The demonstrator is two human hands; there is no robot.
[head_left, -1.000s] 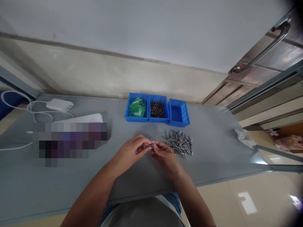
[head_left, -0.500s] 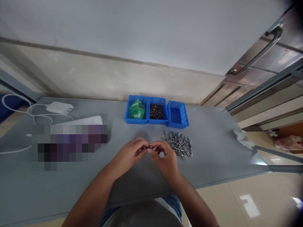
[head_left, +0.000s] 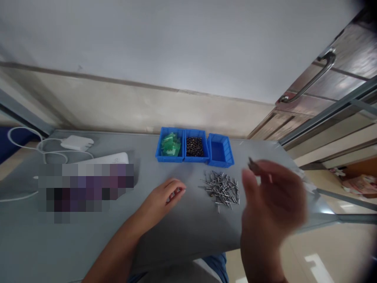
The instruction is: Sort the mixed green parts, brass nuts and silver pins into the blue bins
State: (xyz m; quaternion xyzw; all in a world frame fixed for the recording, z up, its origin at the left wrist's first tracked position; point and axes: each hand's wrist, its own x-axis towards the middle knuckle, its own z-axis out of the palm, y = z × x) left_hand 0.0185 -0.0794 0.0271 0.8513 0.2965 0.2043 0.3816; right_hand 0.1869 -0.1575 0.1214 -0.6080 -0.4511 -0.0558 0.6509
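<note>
My left hand (head_left: 166, 196) rests on the grey table (head_left: 182, 228) with its fingers loosely curled; what they hold, if anything, is hidden. My right hand (head_left: 272, 200) is raised close to the camera and blurred by motion, pinching a small dark part (head_left: 252, 165) between thumb and finger. A heap of metal pins (head_left: 222, 188) lies on the table between the two hands. Behind it stand three blue bins: one with green parts (head_left: 170, 144), one with small dark parts (head_left: 194, 146), and an empty-looking one (head_left: 220, 150).
A white power adapter (head_left: 77, 143) with its cable and a white flat device (head_left: 106, 158) lie at the left, next to a pixelated patch. A crumpled white cloth sits at the table's right edge, partly hidden. A door with a metal handle (head_left: 309, 80) is at the right.
The hands were joined over a small part in front of me. My right hand has now lifted up and to the right with the part, while the left has stayed on the table.
</note>
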